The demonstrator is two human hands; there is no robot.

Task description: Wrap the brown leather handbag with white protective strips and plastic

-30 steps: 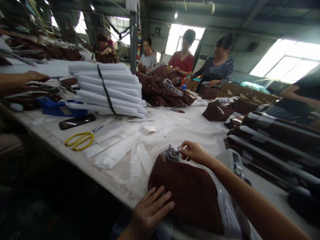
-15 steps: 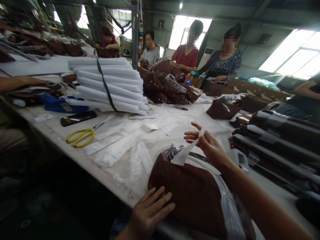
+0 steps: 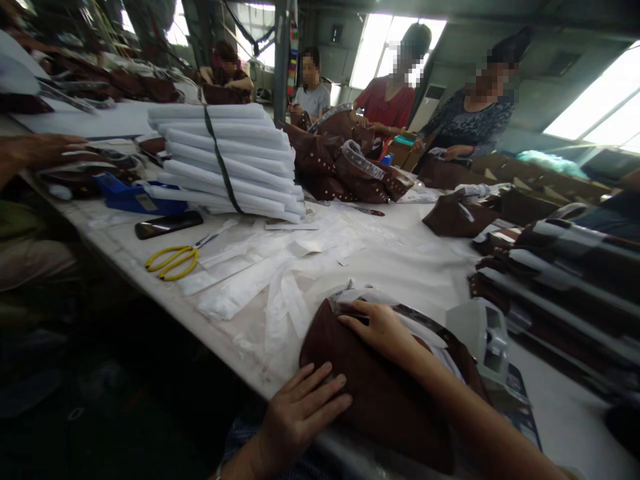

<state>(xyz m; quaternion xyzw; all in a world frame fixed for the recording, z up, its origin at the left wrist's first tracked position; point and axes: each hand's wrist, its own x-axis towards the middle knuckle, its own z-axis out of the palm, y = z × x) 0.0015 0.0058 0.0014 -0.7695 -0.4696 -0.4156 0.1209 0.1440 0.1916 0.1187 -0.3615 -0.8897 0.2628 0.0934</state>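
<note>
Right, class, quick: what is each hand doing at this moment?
Left hand: open, fingers spread, flat on the brown bag, holding nothing.
Right hand: open, palm down at the bag's top edge, gripping nothing that shows.

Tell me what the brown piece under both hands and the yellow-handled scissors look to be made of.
The brown flat bag piece under the left hand and right hand looks like matte suede or faux suede: soft, no shine, though the real material is open. The yellow-handled scissors show glossy, likely plastic loops and thin, pale, probably metal blades.
</note>
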